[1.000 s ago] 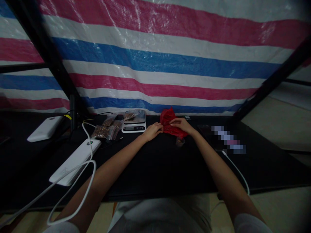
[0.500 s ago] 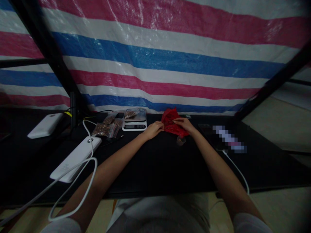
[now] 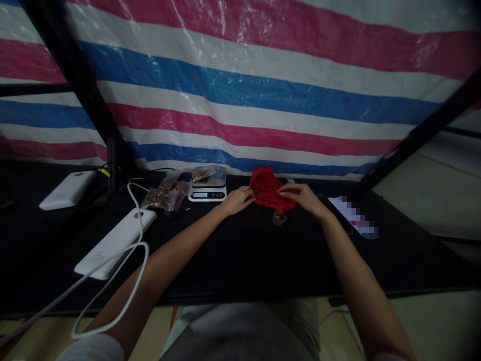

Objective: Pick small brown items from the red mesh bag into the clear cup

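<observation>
Red bag (image 3: 268, 190) hides its contents; phone (image 3: 353, 220) screen is blurred out

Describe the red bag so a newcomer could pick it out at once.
Follow the striped tarp down to the black table. The red bag lies between the left hand and right hand, right of the scale: the only crumpled red thing.

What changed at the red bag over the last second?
The right hand slid a little to the right along the red plastic bag, drawing it out wider. The left hand kept its pinch on the bag's left edge. The small cup below the bag, the scale and the packets of seeds stayed put.
</observation>
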A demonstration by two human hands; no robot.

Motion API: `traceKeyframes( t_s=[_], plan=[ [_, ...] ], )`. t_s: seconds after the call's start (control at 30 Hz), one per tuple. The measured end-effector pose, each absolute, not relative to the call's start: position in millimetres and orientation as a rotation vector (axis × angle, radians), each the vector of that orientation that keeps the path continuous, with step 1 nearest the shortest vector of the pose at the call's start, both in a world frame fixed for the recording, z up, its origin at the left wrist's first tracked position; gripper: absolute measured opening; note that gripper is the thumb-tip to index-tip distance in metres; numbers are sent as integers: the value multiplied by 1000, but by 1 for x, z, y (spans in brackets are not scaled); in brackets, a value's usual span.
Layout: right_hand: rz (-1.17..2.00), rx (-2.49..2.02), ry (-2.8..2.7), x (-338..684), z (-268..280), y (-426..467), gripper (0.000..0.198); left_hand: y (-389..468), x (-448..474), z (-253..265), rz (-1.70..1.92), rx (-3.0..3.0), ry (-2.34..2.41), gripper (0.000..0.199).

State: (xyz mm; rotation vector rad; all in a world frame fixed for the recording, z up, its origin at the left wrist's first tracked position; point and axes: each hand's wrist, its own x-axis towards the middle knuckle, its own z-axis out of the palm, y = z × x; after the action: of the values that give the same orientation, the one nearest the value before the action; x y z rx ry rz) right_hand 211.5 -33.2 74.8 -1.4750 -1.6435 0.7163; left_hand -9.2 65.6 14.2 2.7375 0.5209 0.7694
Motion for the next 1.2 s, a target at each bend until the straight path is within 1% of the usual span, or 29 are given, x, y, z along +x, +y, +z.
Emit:
traceKeyframes(
  t_s=[0.13, 0.27, 0.63, 0.83, 0.97, 1.03, 1.1, 1.13, 1.2],
  plan=[
    [575, -1544, -1970, 205, 78, -62, 21, 61, -11, 19, 799, 2688, 566, 20],
    [503, -1562, -2130, 201, 75, -73, 18, 61, -11, 18, 789, 2692, 576, 22],
    [394, -1552, -2231, 191, 79, -75, 20, 60, -10, 17, 775, 2711, 584, 24],
    [353, -1569, -2254, 189, 81, -80, 26, 62, -10, 14, 795, 2749, 576, 26],
    [244, -1630, -2246, 192, 81, -83, 28, 58, -8, 16, 858, 2729, 548, 25],
    [139, -1702, -2180, 198, 78, -87, 33, 63, -10, 28, 951, 2678, 535, 23],
    [65, -1786, -2105, 207, 71, -91, 49, 77, -19, 48, 1105, 2605, 571, 21],
    [67, -1818, -2093, 212, 66, -93, 58, 87, -27, 59, 1194, 2565, 619, 24],
    [151, -1853, -2119, 221, 53, -98, 72, 113, -50, 80, 1294, 2552, 768, 37]
  ],
)
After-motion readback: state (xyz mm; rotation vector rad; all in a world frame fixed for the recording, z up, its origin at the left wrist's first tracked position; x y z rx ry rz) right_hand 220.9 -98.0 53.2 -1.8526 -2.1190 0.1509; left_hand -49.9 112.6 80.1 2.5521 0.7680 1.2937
